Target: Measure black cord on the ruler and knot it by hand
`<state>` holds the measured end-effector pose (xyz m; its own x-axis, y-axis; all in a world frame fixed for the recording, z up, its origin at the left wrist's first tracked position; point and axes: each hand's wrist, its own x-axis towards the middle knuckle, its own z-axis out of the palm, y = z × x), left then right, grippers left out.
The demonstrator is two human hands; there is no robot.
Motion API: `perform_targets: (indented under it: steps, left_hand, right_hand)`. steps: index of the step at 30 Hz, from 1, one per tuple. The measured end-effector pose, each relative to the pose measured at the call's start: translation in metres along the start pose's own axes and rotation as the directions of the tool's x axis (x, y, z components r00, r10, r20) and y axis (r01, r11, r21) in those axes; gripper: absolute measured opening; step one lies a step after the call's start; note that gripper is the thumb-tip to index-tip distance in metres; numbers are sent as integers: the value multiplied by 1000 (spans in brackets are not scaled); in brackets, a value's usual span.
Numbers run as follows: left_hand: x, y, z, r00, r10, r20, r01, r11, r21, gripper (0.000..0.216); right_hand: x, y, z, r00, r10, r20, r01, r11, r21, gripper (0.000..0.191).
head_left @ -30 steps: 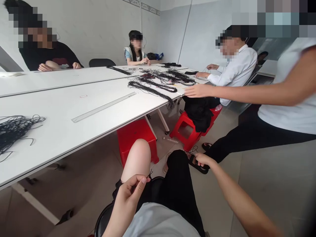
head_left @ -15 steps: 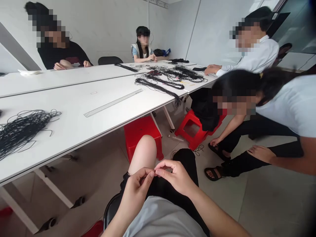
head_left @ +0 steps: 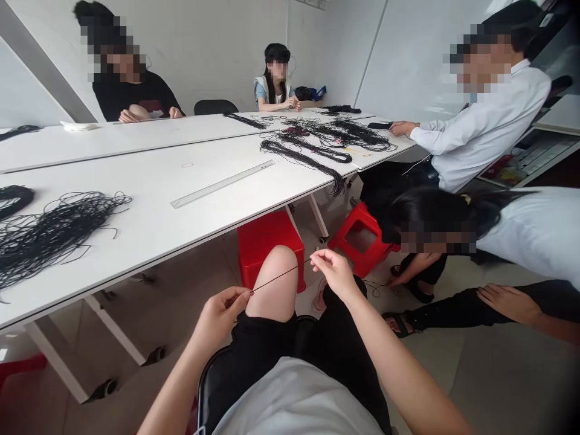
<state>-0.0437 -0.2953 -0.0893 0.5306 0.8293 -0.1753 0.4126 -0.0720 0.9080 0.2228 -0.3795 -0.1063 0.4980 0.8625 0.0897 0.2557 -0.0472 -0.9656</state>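
Observation:
A thin black cord (head_left: 278, 278) is stretched taut above my lap between both hands. My left hand (head_left: 223, 309) pinches its lower end, fingers closed. My right hand (head_left: 333, 273) pinches the upper end above my raised bare knee. A loose pile of black cords (head_left: 54, 229) lies on the white table (head_left: 149, 211) at my left. Farther along the table sit a long clear ruler (head_left: 222, 184) and a bundle of black cords (head_left: 308, 160).
Two red plastic stools (head_left: 269, 241) stand under and beside the table. A person in a white shirt bends low at my right, one hand (head_left: 510, 302) on a knee and one by a sandal. Three other people sit around the table.
My hands have moved apart from touching over my lap, drawing the cord tight between them. The person at my right has bent lower. The view has shifted to the left.

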Motion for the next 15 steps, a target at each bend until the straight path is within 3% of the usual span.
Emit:
perform_targets:
  steps: [7,12,15]
  left_hand:
    - [-15,-8,-21,994,-86,-61,90,994,60,38]
    - [-17,2,-31,994,-50,-97,53,998,33,38]
    - [-17,14,-41,998,-49,-32,49,999,8,42]
  right_hand:
    - [2,6,-19,995,35,-95,-35,999,8,35]
    - [-7,-6,-29,998,41,-54,-42,999,-11,33]
    - [-3,-31,-25,1000,-2,24,3,999,-52,32]
